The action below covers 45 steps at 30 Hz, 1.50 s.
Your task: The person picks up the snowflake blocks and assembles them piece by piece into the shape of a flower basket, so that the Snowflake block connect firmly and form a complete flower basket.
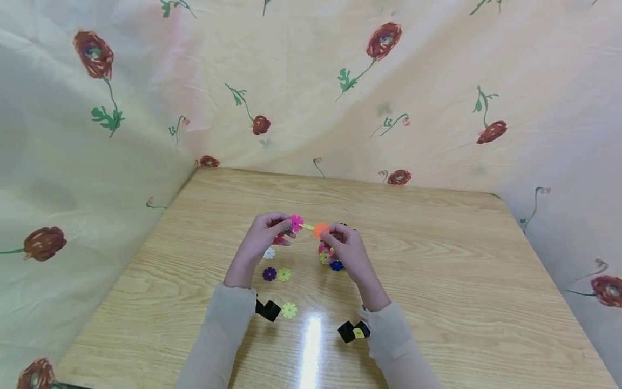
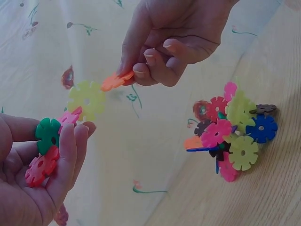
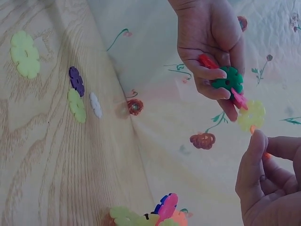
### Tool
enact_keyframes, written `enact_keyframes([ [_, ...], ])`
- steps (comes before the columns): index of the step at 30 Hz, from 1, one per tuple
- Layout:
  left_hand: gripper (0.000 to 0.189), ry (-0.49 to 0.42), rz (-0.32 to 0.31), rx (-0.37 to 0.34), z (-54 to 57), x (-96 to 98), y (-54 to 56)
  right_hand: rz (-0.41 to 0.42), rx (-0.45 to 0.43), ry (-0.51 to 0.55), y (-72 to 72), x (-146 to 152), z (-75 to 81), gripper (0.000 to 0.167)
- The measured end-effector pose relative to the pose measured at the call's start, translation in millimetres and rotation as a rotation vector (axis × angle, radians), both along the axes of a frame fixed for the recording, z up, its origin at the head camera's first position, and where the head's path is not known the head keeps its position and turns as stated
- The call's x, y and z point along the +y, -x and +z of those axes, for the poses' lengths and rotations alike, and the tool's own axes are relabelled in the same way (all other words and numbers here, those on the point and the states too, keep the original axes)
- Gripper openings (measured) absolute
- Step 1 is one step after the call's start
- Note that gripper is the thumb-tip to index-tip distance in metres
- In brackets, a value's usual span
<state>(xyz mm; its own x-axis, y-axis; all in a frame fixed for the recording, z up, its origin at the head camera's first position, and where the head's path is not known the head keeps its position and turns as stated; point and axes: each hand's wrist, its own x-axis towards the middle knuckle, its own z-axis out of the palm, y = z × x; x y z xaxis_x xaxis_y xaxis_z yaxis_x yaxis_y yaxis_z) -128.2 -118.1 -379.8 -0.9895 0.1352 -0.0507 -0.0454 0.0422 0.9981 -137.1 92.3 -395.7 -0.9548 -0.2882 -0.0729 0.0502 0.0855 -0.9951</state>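
Note:
My left hand [image 1: 266, 233] grips a short chain of notched plastic discs above the table. In the left wrist view the chain runs from a red disc [image 2: 42, 166] through a green disc [image 2: 47, 136] and a pink disc [image 2: 70, 118] to a yellow disc [image 2: 86, 100]. My right hand [image 1: 346, 246] pinches an orange disc [image 2: 116, 81] between thumb and forefinger. That orange disc meets the edge of the yellow one; how deep it sits in a notch I cannot tell.
A joined cluster of many-coloured discs [image 2: 243, 153] stands on the table [image 1: 437, 281] behind my right hand. Loose on the left lie a white disc [image 1: 269, 253], a purple disc [image 1: 269, 274] and yellow-green discs [image 1: 289, 310]. Flowered cloth [image 1: 301, 81] hangs around the table.

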Motion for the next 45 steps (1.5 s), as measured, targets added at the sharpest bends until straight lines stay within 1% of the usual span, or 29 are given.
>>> enact_keyframes([
  [8,0.027,0.024,-0.023,0.021,-1.0,-0.1,0.4,-0.029,0.053,0.006,-3.5,0.3,0.1,0.020],
  [11,0.027,0.027,-0.017,0.028,-1.3,0.3,0.2,-0.037,0.063,0.007,-3.9,0.4,-0.7,0.021],
  [16,0.027,0.018,0.007,0.031,-1.2,1.0,-0.9,-0.095,0.053,0.050,-2.8,1.7,-2.6,0.017],
  [19,0.027,0.016,0.021,0.034,-1.4,1.1,-1.4,-0.105,0.067,0.057,-1.8,2.7,-3.1,0.017],
  [21,0.027,0.019,0.023,0.042,-1.4,1.2,-1.7,-0.092,0.084,0.044,-2.0,2.8,-2.8,0.018],
  [25,0.027,0.029,0.003,0.065,-1.6,2.1,-1.7,-0.065,0.116,-0.016,-2.9,2.1,-3.1,0.021],
  [29,0.027,0.037,-0.004,0.074,-1.9,3.8,-1.3,-0.067,0.138,-0.066,-3.7,0.3,-3.5,0.022],
  [33,0.027,0.047,-0.004,0.068,-2.2,6.9,-1.4,-0.080,0.131,-0.063,-3.7,-1.1,-4.5,0.021],
  [37,0.027,0.027,0.004,0.035,-3.7,11.6,-0.7,-0.092,0.099,-0.041,-4.3,-1.8,-4.2,0.019],
  [40,0.027,0.011,0.018,0.012,-5.1,14.7,0.1,-0.082,0.074,-0.025,-5.5,-2.8,-2.9,0.018],
  [45,0.028,0.008,0.028,-0.005,-6.6,17.9,1.8,-0.065,0.053,0.004,-7.6,-5.0,-2.1,0.019],
])
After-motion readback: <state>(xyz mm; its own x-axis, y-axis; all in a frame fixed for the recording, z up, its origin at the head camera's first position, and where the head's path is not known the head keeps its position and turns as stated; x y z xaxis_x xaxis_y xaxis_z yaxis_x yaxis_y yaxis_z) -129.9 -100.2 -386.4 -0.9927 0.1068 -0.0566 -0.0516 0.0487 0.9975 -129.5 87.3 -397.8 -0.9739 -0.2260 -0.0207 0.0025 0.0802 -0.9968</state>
